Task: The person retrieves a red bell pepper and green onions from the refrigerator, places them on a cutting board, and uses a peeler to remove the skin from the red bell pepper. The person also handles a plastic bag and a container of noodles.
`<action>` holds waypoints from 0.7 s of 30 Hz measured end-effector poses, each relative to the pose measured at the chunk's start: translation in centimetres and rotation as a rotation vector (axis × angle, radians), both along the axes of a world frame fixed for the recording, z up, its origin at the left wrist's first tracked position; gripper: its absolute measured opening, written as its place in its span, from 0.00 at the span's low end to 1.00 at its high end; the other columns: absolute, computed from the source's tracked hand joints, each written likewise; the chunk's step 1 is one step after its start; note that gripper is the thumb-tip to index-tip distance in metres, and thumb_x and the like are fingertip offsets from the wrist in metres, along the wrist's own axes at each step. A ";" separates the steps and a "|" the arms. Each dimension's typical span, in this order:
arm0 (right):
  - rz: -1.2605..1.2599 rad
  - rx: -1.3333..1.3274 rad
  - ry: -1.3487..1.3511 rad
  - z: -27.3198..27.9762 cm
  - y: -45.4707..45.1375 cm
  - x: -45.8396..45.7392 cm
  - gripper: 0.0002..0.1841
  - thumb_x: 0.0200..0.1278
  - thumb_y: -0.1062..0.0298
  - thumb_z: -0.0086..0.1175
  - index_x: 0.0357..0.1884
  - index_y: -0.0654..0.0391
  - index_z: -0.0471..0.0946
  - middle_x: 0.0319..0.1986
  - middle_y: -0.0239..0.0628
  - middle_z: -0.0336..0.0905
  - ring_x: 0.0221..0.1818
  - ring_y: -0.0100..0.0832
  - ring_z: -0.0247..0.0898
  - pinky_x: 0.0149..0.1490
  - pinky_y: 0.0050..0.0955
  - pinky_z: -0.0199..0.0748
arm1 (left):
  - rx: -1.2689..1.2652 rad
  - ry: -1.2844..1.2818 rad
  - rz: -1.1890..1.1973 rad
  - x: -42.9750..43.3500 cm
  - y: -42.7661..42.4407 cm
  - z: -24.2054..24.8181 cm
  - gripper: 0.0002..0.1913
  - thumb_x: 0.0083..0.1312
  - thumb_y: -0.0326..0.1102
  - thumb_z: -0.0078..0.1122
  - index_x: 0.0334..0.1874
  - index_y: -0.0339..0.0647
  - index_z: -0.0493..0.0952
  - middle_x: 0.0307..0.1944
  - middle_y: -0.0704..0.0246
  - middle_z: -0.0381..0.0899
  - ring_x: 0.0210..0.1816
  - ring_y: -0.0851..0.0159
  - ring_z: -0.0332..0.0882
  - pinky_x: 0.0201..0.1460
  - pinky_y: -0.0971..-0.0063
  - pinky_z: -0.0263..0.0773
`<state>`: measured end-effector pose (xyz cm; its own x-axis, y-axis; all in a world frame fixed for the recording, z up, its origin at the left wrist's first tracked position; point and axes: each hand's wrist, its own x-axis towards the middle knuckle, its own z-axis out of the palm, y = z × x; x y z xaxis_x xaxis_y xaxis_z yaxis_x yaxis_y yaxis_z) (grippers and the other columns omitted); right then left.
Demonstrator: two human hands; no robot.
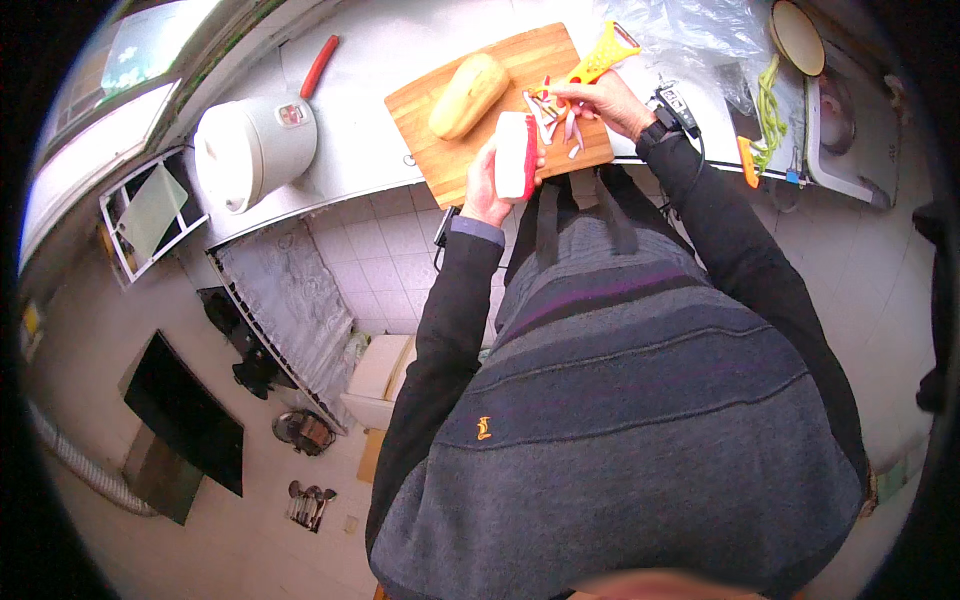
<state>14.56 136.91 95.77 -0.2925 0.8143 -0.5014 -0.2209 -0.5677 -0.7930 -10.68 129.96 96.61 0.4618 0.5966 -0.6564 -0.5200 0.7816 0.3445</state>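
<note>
My left hand [486, 180] grips a partly peeled radish [513, 161], white with a strip of red skin along its right side, over the near edge of a wooden cutting board [420, 161]. My right hand [604, 103] is closed around a yellow peeler [606, 54]; its blade end is partly hidden by the fingers. Under that hand, red and white peelings [547, 124] lie scattered on the board. A pale yellow, oblong vegetable [469, 97], apparently peeled, rests on the board to the left.
Left on the white counter stands a rice cooker [259, 146], with a red handle [320, 66] behind it. Clear plastic film [675, 37] lies at the back right. Green peelings [769, 112], an orange-handled tool [748, 161] and a cream bowl [796, 37] are near the sink [870, 135].
</note>
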 end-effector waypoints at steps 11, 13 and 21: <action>0.332 0.050 0.106 4.3 -3.1 -3.4 0.17 0.56 0.59 0.71 0.38 0.61 0.82 0.24 0.31 0.81 0.19 0.17 0.71 0.22 0.16 0.65 | -0.064 -0.117 0.142 1.4 2.2 -1.5 0.27 0.77 0.57 0.42 0.64 0.42 0.71 0.55 0.60 0.81 0.49 0.57 0.83 0.46 0.62 0.81; 0.275 0.105 0.092 4.2 -3.1 -3.6 0.17 0.56 0.59 0.71 0.38 0.62 0.81 0.24 0.31 0.81 0.19 0.18 0.72 0.22 0.16 0.65 | -0.058 -0.117 0.142 1.7 2.2 -1.3 0.27 0.77 0.57 0.41 0.64 0.42 0.71 0.53 0.60 0.81 0.47 0.57 0.83 0.42 0.65 0.81; 0.252 0.144 0.005 5.1 -3.1 -3.8 0.17 0.56 0.60 0.71 0.39 0.61 0.79 0.24 0.31 0.80 0.20 0.18 0.73 0.22 0.15 0.66 | -0.089 -0.059 0.231 3.0 2.6 -0.6 0.29 0.77 0.59 0.37 0.61 0.38 0.70 0.48 0.55 0.82 0.37 0.56 0.84 0.30 0.68 0.79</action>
